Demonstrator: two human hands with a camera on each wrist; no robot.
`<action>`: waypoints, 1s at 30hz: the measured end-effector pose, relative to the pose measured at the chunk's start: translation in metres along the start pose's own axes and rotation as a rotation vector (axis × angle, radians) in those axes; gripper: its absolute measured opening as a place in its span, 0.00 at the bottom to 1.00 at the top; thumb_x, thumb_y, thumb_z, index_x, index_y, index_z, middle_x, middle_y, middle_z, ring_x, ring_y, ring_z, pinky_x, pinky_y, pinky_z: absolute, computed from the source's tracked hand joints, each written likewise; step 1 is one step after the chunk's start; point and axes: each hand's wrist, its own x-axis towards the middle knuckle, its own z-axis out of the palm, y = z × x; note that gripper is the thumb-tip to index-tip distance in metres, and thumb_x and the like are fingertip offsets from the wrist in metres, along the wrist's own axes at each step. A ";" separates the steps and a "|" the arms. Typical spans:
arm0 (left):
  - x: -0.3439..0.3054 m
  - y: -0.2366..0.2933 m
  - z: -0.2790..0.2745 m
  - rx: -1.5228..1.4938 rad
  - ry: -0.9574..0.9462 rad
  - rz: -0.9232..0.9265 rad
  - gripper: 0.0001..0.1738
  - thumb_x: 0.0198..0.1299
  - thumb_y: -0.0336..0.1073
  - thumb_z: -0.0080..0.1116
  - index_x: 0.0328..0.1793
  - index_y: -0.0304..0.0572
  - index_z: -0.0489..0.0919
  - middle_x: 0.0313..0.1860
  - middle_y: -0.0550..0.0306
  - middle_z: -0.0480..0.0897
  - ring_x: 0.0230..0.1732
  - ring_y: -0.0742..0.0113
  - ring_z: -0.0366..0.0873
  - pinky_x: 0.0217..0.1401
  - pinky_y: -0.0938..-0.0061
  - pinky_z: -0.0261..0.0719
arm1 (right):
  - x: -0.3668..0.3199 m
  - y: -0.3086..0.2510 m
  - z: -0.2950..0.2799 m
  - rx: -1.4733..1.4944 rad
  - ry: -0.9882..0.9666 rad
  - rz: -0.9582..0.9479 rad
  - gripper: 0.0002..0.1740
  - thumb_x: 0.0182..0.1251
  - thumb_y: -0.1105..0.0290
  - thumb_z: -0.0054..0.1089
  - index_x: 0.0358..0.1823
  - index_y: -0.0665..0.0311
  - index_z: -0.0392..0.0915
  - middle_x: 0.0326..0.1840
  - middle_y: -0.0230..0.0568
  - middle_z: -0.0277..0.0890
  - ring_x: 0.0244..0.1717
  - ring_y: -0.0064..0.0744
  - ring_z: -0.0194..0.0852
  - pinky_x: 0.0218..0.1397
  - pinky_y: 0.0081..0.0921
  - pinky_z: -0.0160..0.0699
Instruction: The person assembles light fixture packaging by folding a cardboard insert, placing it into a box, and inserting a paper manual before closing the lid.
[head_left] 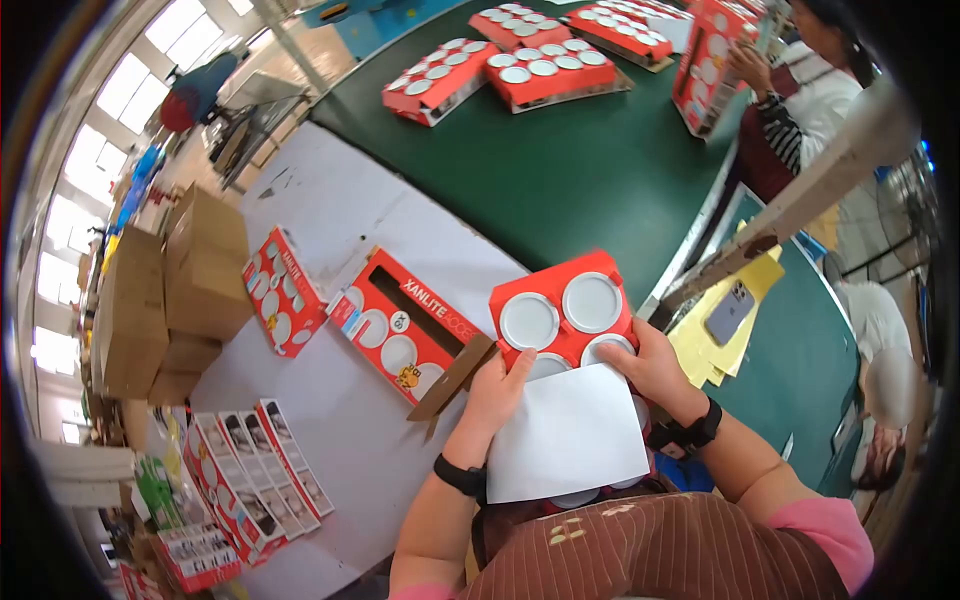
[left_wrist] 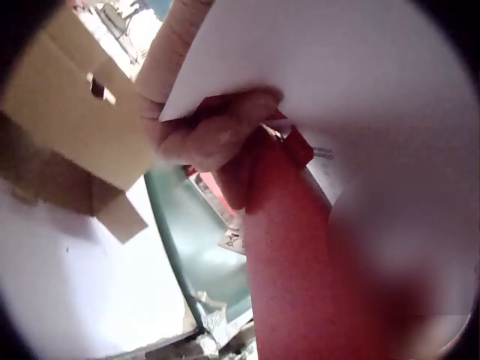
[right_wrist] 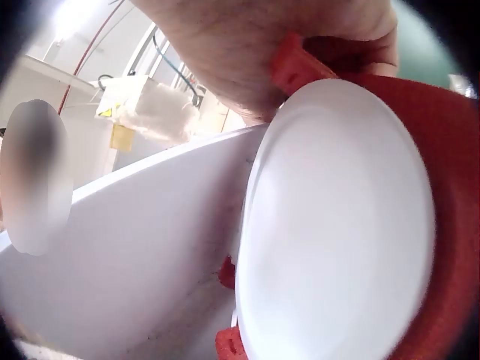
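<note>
In the head view I hold a red carton pack (head_left: 562,270) with round white discs in front of me, gripping it from both sides. My left hand (head_left: 497,397) has its thumb along the front face at the left edge. My right hand (head_left: 660,375) holds the right edge, its thumb near a disc. A blank white sheet (head_left: 568,440) covers the lower part of the pack. In the left wrist view, curled fingers (left_wrist: 225,135) sit between the sheet and a red panel. The right wrist view shows a white disc (right_wrist: 337,225) in its red holder, close below the hand.
A flat printed red sleeve (head_left: 400,325) and brown cardboard (head_left: 450,378) lie left of my hands. Several disc packs (head_left: 550,70) stand on the green table (head_left: 470,170). A phone (head_left: 730,313) rests on yellow paper at right, beyond a post (head_left: 780,205). Another person handles a pack opposite.
</note>
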 end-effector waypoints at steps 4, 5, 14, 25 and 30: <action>0.003 -0.015 0.016 -0.040 -0.190 -0.074 0.25 0.70 0.52 0.52 0.52 0.33 0.77 0.40 0.56 0.82 0.43 0.71 0.75 0.50 0.72 0.74 | -0.023 0.031 0.008 0.027 0.064 0.092 0.28 0.60 0.49 0.66 0.48 0.69 0.77 0.41 0.53 0.82 0.43 0.47 0.83 0.47 0.36 0.79; 0.000 -0.021 0.020 -0.063 -0.222 -0.118 0.26 0.70 0.52 0.52 0.54 0.32 0.78 0.43 0.54 0.82 0.45 0.70 0.76 0.52 0.72 0.74 | -0.031 0.034 0.012 0.044 0.075 0.105 0.28 0.60 0.50 0.66 0.48 0.69 0.77 0.41 0.53 0.82 0.43 0.47 0.83 0.47 0.36 0.79; -0.044 -0.083 0.007 -0.037 -0.221 -0.227 0.26 0.69 0.53 0.53 0.52 0.34 0.79 0.37 0.49 0.84 0.41 0.66 0.80 0.49 0.68 0.76 | -0.071 0.049 0.064 -0.052 0.018 0.172 0.27 0.59 0.48 0.67 0.42 0.68 0.76 0.37 0.55 0.81 0.40 0.53 0.82 0.43 0.39 0.79; -0.085 -0.063 -0.020 -0.184 -0.280 -0.225 0.21 0.72 0.45 0.52 0.56 0.33 0.77 0.42 0.63 0.80 0.43 0.77 0.71 0.51 0.77 0.72 | -0.113 0.027 0.073 0.076 0.083 0.084 0.25 0.57 0.58 0.71 0.45 0.71 0.74 0.38 0.53 0.81 0.38 0.42 0.83 0.42 0.31 0.79; -0.105 -0.069 -0.032 -0.257 -0.139 -0.170 0.22 0.72 0.45 0.52 0.57 0.32 0.76 0.43 0.60 0.81 0.45 0.75 0.73 0.52 0.75 0.72 | -0.100 0.001 0.075 0.018 -0.033 -0.028 0.25 0.56 0.56 0.73 0.40 0.70 0.73 0.32 0.50 0.80 0.31 0.41 0.82 0.36 0.31 0.79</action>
